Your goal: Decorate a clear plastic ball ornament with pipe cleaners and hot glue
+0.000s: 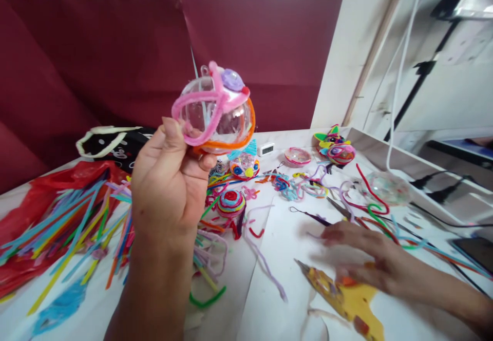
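Observation:
My left hand is raised and closed around a clear plastic ball. Pink pipe cleaner loops over the ball's side, and orange pipe cleaner runs along its lower edge. A purple button-like eye on a white patch sits on its upper right. Low over the table, my right hand is slightly blurred, its fingers stretched out and apart. Just beneath it lies a yellow glue gun, nozzle pointing up and left; whether the fingers touch it I cannot tell.
Colourful pipe cleaners lie on a red plastic bag at left. Behind are a decorated ball, a clear half shell and a small digital clock. Scissors and cables lie at right, near a phone.

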